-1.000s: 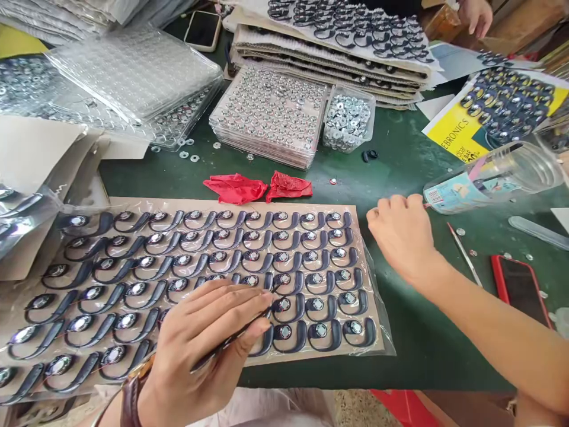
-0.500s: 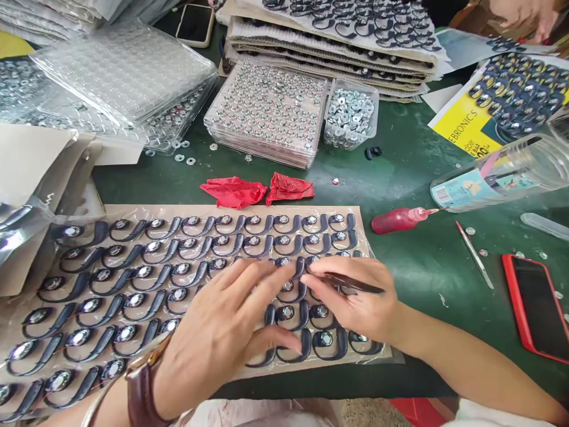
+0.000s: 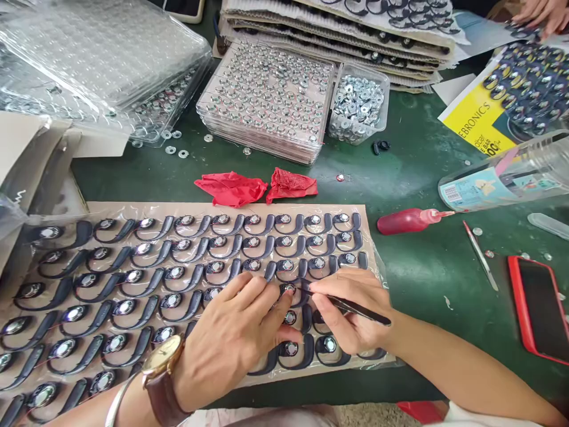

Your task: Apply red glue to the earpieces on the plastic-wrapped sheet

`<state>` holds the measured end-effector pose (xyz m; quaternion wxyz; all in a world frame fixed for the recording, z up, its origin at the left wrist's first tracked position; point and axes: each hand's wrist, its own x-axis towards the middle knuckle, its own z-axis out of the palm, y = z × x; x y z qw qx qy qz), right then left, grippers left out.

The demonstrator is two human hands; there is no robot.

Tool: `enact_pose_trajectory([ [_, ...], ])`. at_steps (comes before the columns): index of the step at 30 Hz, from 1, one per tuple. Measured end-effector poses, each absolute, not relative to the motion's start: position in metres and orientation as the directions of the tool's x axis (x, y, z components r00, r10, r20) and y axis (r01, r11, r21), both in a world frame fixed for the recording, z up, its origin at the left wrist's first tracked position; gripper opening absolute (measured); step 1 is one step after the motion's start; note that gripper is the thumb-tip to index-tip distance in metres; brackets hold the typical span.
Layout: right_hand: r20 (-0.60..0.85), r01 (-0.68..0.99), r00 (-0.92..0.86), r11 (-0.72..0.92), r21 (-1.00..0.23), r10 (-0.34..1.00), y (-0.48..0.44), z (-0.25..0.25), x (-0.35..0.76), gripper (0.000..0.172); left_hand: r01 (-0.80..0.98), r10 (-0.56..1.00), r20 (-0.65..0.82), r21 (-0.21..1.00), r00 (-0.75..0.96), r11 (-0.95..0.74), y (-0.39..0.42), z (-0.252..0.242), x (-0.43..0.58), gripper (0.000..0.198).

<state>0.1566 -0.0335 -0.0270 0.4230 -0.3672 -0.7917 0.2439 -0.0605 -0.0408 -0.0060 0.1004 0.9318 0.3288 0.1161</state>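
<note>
My right hand (image 3: 362, 299) pinches dark tweezers (image 3: 361, 309), whose tip points left into the rows of parts. My left hand (image 3: 233, 332) rests over the sheet. Its index fingertip touches a round silver speaker (image 3: 290, 289) in one black ear hook, and the thumb stands apart below. Several such black ear hooks (image 3: 153, 283), each with a round silver speaker and thin wires, lie in rows on a film-covered cardboard sheet (image 3: 262, 209). My hands hide some of the hooks.
Behind the sheet lie red cloth pieces (image 3: 233, 188), stacked speaker trays (image 3: 267, 101) and a tub of washers (image 3: 358, 107). To the right are a red squeeze bottle (image 3: 406, 220), a clear jar (image 3: 502, 178), another pair of tweezers (image 3: 480, 255) and a red-cased phone (image 3: 540, 308). Another person's hand (image 3: 544, 15) shows top right.
My left hand has shifted lower, its fingers drawn in and its index fingertip now on a speaker. My right hand and tweezers have moved slightly down. The camera view has shifted a little.
</note>
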Motion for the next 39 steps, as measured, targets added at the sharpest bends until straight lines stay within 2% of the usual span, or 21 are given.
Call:
enact_pose_trajectory([
  [5, 0.505, 0.396, -0.444, 0.668, -0.630, 0.740, -0.033, -0.023, 0.156, 0.020, 0.595, 0.640, 0.156, 0.256, 0.753, -0.762, -0.043, -0.006, -0.059, 0.032],
  [9, 0.513, 0.415, -0.605, 0.791, -0.450, 0.609, -0.037, -0.020, 0.155, 0.018, 0.602, 0.647, 0.163, 0.256, 0.745, -0.756, -0.042, -0.005, -0.057, 0.028],
  [12, 0.558, 0.392, -0.650, 0.856, -0.336, 0.517, -0.039, -0.020, 0.154, 0.018, 0.609, 0.658, 0.162, 0.266, 0.736, -0.747, -0.040, -0.005, -0.058, 0.026],
  [15, 0.558, 0.364, -0.672, 0.873, -0.325, 0.488, -0.039, -0.021, 0.156, 0.016, 0.603, 0.656, 0.155, 0.285, 0.738, -0.745, -0.039, -0.004, -0.060, 0.024],
  [22, 0.535, 0.346, -0.650, 0.837, -0.425, 0.540, -0.034, -0.021, 0.159, 0.017, 0.617, 0.675, 0.124, 0.313, 0.727, -0.722, -0.037, -0.005, -0.063, 0.019],
  [28, 0.525, 0.331, -0.661, 0.836, -0.437, 0.536, -0.033, -0.021, 0.162, 0.016, 0.626, 0.684, 0.107, 0.321, 0.721, -0.710, -0.037, -0.004, -0.064, 0.022],
  [31, 0.564, 0.336, -0.574, 0.799, -0.500, 0.594, -0.034, -0.019, 0.165, 0.022, 0.629, 0.687, 0.109, 0.319, 0.719, -0.709, -0.038, -0.003, -0.065, 0.023],
  [33, 0.575, 0.356, -0.449, 0.727, -0.587, 0.684, -0.033, -0.015, 0.166, 0.027, 0.632, 0.689, 0.104, 0.317, 0.718, -0.707, -0.039, -0.004, -0.065, 0.024],
  [35, 0.522, 0.408, -0.299, 0.601, -0.687, 0.799, -0.032, -0.006, 0.169, 0.028, 0.635, 0.693, 0.099, 0.326, 0.714, -0.701, -0.040, -0.004, -0.065, 0.024],
  [39, 0.192, 0.432, -0.120, 0.225, -0.873, 0.974, -0.026, 0.018, 0.181, 0.018, 0.630, 0.699, 0.093, 0.364, 0.709, -0.686, -0.041, -0.004, -0.065, 0.024],
])
